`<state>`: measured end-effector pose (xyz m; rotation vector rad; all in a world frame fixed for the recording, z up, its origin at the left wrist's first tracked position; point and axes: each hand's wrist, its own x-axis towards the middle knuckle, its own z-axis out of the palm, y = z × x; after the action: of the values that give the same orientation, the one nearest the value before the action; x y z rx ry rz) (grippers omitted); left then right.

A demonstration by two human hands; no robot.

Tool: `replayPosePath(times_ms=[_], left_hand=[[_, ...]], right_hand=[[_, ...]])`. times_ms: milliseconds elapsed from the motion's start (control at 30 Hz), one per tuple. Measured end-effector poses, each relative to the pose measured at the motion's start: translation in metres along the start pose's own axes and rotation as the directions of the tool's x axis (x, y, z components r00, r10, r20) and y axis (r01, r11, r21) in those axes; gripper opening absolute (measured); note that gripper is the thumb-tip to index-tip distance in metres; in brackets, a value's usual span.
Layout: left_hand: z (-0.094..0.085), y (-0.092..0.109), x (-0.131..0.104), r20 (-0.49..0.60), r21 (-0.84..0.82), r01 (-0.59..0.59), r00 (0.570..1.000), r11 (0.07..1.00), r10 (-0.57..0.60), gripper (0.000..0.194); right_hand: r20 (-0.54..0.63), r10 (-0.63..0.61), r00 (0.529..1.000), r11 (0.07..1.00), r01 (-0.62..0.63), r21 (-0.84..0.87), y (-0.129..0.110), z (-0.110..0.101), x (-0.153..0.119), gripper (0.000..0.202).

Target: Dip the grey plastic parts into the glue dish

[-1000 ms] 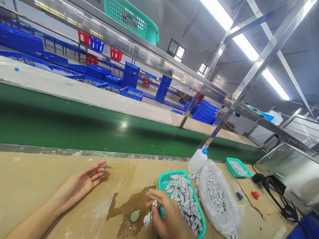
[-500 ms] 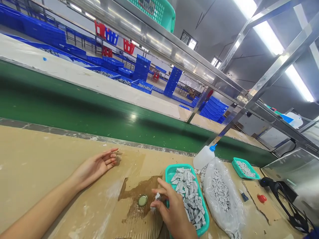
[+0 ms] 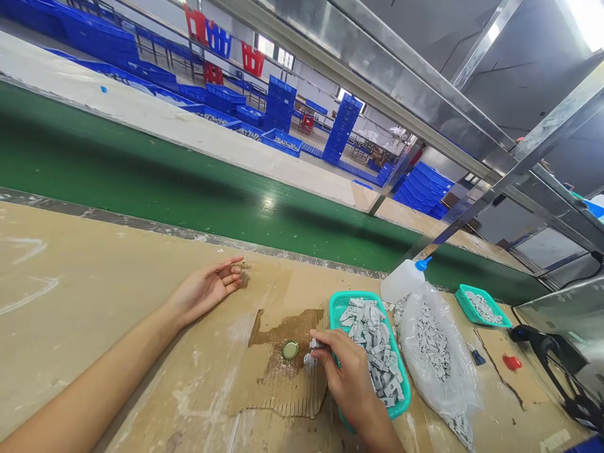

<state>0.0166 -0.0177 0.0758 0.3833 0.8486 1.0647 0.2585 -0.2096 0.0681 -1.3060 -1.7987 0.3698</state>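
One small grey piece (image 3: 314, 343), clamped between thumb and fingertips of the right hand (image 3: 348, 367), left hand (image 3: 204, 290) well away, fingers loosely curled

Bright, cool light fills this room, pouring from a ceiling lamp (image 3: 587, 22) that burns out to plain white at the upper right. I catch its kind of sheen along the steel rail (image 3: 377, 69), a hot spot of glare on the green belt (image 3: 189, 170) and glints over the plastic bag (image 3: 436, 340). A dark shadow band runs along the belt's far side; a faint one sits by the left hand (image 3: 207, 289). Distant blue crates (image 3: 280, 104) look soft, and shapes stretch toward the edges.
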Motion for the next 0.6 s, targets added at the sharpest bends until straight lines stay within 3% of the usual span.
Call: replayPosePath(times_ms=[600], left_hand=[[0.0009,0.0003,0.0009,0.002,0.005,-0.002,1.0,1.0,0.002,0.025]], right_hand=[[0.174,0.035,0.984,0.996,-0.021,-0.082,0.0029,0.0026,-0.0075,0.045]])
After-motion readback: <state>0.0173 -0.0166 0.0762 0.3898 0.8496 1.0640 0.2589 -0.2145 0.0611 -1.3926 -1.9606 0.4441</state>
